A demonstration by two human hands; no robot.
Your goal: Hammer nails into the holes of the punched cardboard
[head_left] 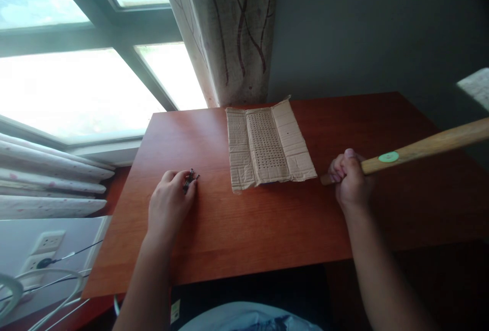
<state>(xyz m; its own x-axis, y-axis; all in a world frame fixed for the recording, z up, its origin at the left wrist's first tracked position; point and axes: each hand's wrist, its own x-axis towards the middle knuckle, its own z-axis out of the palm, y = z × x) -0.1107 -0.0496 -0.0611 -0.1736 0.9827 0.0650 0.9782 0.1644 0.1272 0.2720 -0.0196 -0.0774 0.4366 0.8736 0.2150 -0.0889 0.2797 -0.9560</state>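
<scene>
On the left part of the table, my left hand rests with thumb and fingers pinched round a small bunch of dark nails; their tips and heads poke out past the fingers. My right hand is wrapped round the lower end of a wooden-handled hammer. A green oval sticker marks its handle, which slants up to the right. Only part of the pale metal head shows at the right edge. Between both hands lies a creased piece of cardboard, with rows of small holes in its middle panel.
The reddish-brown wooden table has its front edge close to my body. Behind it hang a patterned curtain and a dark wall. A window is on the left, with wall sockets and cables below.
</scene>
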